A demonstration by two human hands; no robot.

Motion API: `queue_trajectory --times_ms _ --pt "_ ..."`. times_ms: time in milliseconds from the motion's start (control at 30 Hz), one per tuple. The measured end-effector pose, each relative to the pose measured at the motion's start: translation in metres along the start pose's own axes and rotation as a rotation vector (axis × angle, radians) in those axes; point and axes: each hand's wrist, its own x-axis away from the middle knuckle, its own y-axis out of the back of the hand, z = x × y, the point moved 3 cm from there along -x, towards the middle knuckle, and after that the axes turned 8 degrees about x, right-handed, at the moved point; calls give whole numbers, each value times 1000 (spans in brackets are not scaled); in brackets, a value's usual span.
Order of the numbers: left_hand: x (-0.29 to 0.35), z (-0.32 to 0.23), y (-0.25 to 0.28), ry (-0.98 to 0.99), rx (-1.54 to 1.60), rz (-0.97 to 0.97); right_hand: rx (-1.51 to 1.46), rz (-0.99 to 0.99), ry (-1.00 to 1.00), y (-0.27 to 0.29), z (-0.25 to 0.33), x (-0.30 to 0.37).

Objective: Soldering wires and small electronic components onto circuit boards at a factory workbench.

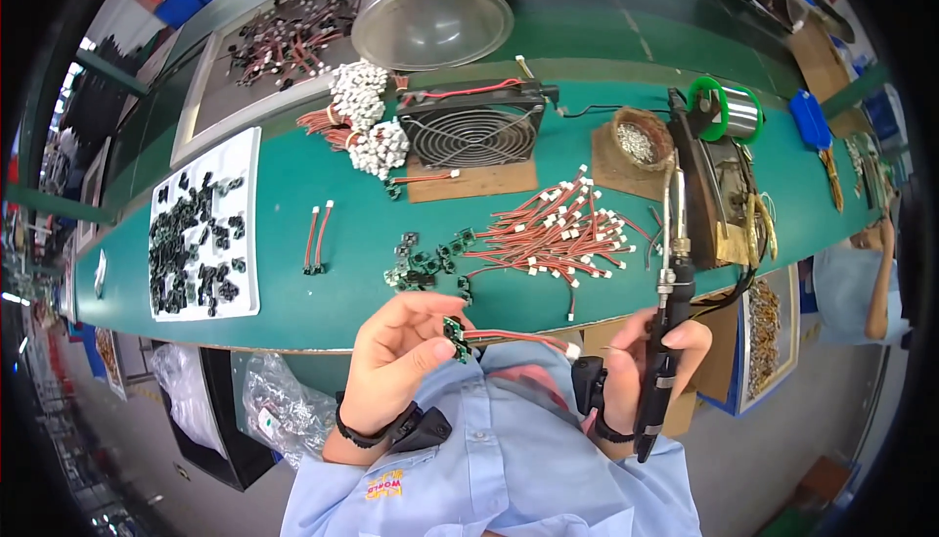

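Observation:
Just past the table's near edge, my left hand [389, 359] pinches a small green circuit board [455, 339] between thumb and fingers. Red and black wires [518, 336] stretch from the board to the right and end in a white plug [572, 351]. Whether they are joined to the board is too small to tell. My right hand [622, 380] is closed around the black handle of a soldering iron [661, 376], its metal shaft pointing away over the table. Beyond my hands lie a heap of wired plugs [558, 224] and a cluster of small boards [416, 268].
A fan [469, 131] stands at the back, with bundled white connectors [377, 146] beside it. Left are a white tray [245, 244] of dark parts and two wired boards [315, 267]. Right are a bowl [641, 138], a solder spool [740, 111] and a stand [702, 195].

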Motion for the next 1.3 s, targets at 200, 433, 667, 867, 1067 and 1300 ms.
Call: queue_trajectory --times_ms 200,433,667,867,1067,1300 --pt "17 -7 -4 70 84 148 0 18 98 0 9 5" --pt "12 -2 -2 176 304 323 60 7 57 1 9 2" --pt "4 6 -4 197 342 296 48 133 -13 -11 0 1" --pt "-1 22 -3 274 441 252 -31 336 -65 -26 -3 2" --pt "1 49 14 371 833 357 -20 577 -44 -52 3 -1" --pt "1 55 8 292 824 331 -43 624 -56 -59 5 0"
